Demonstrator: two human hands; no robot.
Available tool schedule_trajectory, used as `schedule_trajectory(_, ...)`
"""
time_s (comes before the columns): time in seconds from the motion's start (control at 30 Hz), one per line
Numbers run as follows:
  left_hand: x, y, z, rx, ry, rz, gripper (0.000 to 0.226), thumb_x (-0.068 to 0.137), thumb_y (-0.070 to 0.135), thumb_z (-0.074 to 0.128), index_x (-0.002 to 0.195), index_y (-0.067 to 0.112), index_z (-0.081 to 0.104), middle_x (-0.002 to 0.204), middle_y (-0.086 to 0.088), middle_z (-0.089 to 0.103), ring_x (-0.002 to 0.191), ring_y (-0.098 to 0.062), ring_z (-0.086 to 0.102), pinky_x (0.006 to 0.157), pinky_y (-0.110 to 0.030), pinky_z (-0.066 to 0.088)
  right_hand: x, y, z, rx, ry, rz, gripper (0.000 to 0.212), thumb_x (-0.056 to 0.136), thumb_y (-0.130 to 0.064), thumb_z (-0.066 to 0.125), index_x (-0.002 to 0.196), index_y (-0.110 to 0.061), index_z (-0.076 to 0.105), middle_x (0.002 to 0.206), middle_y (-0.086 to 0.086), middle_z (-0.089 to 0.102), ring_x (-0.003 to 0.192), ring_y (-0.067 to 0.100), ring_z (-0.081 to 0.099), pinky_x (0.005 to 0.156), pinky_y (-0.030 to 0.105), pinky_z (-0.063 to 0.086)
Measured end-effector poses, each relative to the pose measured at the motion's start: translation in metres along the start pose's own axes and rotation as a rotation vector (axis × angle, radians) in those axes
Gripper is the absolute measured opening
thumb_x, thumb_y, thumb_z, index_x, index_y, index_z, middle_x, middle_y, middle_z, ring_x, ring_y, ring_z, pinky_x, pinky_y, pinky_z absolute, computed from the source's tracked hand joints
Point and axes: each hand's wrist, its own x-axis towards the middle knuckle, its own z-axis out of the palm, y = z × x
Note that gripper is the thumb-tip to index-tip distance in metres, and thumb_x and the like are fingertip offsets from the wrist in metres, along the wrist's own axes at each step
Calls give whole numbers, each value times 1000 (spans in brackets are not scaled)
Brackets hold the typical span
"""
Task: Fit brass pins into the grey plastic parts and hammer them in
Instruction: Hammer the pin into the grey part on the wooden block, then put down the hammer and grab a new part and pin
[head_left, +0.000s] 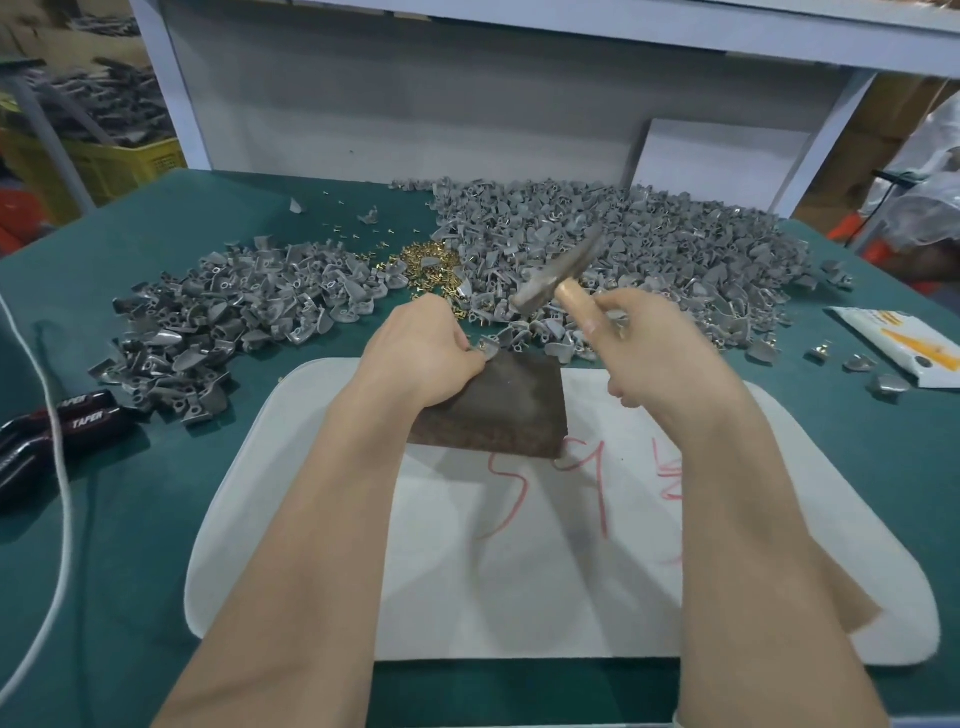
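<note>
At nine o'clock from the dark block (498, 410) lie black tool handles (78, 422) and a white cord (61, 467). At ten o'clock is a smaller heap of grey parts (223, 312), at twelve o'clock a small heap of brass pins (431, 267). The left hand (421, 353), fingers curled, pinches one grey part (488, 354) on the block's far left corner. The block stands on a white mat (519, 571). The right hand (660, 353) has its fingers closed around the wooden handle of a hammer (558, 283), its blurred head in the air at one o'clock from that part. Behind it spreads the big heap of grey parts (623, 234). At three o'clock lies a white packet (904, 348).
</note>
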Motion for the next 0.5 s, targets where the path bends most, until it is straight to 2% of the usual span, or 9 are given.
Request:
schedule_trajectory(0.1,0,0,-1,-21,-9,7,21,87,28,66,75,11,71,88,-10,70,90,-28,62,81,-38,53,7,10,12,7,-98,135,17,98,-34,43,102,-21,54,69,7,60,54,22,58,59,35,52)
schedule_trajectory(0.2,0,1,0,-40,-9,23,24,88,24,65,65,24,61,89,-5,67,89,-24,60,80,-34,49,11,18,20,64,-131,171,18,97,-23,42,97,-15,58,60,7,58,49,20,52,52,30,45)
schedule_trajectory(0.3,0,2,1,-67,-2,41,27,89,20,64,65,26,53,82,2,59,86,-20,55,74,-28,42,11,21,23,4,-123,115,18,93,-26,48,83,-21,62,56,-1,59,55,16,53,62,29,44)
schedule_trajectory(0.43,0,2,2,-68,-7,65,24,89,21,63,71,29,50,84,7,57,97,-20,58,89,-34,47,13,21,24,-114,-128,81,15,93,-31,53,93,-23,66,91,7,69,86,24,60,79,31,46)
schedule_trajectory(0.5,-1,2,2,-60,-15,74,23,89,21,64,72,29,51,88,7,59,101,-21,58,95,-40,47,13,19,25,-175,-128,75,16,93,-31,54,97,-23,68,102,6,67,96,25,59,79,29,44)
